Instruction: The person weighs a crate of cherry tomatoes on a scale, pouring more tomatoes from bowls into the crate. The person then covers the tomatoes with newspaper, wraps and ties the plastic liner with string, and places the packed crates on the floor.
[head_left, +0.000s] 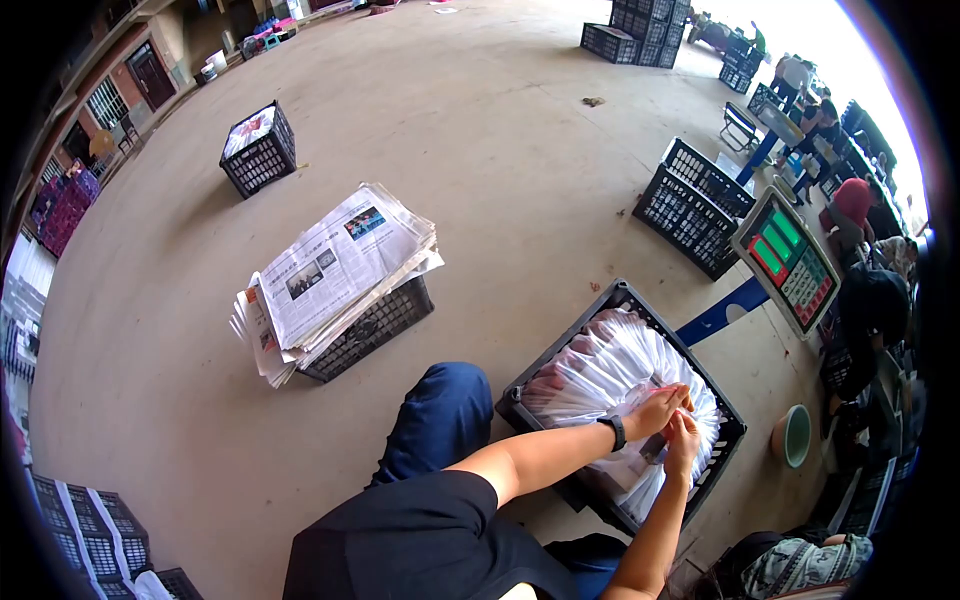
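Before me a black plastic crate (722,442) holds a white plastic bag (610,350), packed full, with reddish contents showing through. The bag's pleats run in toward its gathered top, where my two hands meet. My left hand (660,408), with a black watch on the wrist, reaches across with its fingers closed at the gathered plastic. Close against it, my right hand (683,438) pinches at the same spot. Something thin and reddish shows by the fingers, too small to name. Partly behind the crate rises a scale display (785,262) with lit green readouts on a blue post.
To the left, a stack of newspapers (325,265) lies on a black crate (375,330). Another filled crate (258,150) stands farther off. Black crates (695,205) sit beyond the scale. A green bucket (792,437) and several people (850,210) are at the right.
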